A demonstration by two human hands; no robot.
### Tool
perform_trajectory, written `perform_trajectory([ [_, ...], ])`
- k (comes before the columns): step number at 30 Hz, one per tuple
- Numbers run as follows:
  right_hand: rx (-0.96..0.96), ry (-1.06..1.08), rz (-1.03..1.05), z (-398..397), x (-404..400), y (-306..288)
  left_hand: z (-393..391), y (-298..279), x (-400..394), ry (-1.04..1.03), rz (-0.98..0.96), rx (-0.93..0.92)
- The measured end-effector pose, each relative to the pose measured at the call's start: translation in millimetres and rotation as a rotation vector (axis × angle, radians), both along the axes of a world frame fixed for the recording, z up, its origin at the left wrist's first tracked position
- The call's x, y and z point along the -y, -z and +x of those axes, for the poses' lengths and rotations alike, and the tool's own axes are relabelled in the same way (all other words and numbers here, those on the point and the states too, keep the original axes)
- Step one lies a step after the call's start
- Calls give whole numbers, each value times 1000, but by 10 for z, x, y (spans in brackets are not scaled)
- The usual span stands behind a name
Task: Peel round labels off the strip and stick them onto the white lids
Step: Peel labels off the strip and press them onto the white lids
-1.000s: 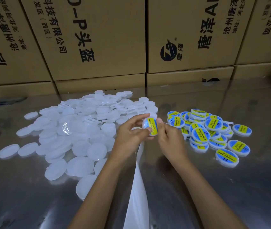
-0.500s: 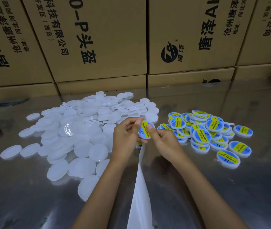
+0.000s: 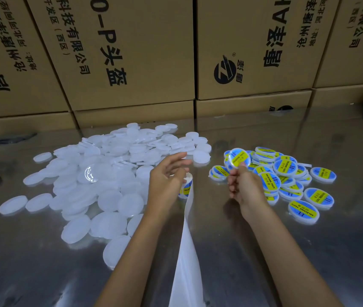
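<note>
The right hand (image 3: 245,187) pinches a labelled lid (image 3: 239,160) by its lower edge, holding it tilted above the near edge of the pile of labelled lids (image 3: 286,180) that spreads to that hand's right. The left hand (image 3: 167,176) has its forefingers stretched out loosely while the lower fingers and thumb grip the label strip (image 3: 187,229), whose curled top shows a blue and yellow label (image 3: 186,189). The white strip hangs down between the two forearms. To the left of the left hand lies a heap of plain white lids (image 3: 100,173) on the shiny metal table (image 3: 264,273). Beyond both hands stand stacked cardboard boxes (image 3: 131,52); their contents are not visible.
</note>
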State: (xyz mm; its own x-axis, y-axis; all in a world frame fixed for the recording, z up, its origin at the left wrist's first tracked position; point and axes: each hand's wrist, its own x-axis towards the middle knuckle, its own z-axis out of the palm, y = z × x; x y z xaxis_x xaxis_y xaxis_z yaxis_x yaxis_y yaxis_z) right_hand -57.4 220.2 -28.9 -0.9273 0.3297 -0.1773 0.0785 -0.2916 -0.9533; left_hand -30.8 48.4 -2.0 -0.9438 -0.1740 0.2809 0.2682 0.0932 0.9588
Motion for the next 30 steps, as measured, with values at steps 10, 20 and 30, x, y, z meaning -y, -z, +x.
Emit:
perform_trajectory([
  [10,47,2,-338,12,-204,-10,-54,68,82,-102,62,53],
  [20,51,-33,-120,27,-105,-23,-160,54,540,-253,52,109],
  [30,51,-83,123,-22,7,36,-499,242,445,-38,-817,148],
])
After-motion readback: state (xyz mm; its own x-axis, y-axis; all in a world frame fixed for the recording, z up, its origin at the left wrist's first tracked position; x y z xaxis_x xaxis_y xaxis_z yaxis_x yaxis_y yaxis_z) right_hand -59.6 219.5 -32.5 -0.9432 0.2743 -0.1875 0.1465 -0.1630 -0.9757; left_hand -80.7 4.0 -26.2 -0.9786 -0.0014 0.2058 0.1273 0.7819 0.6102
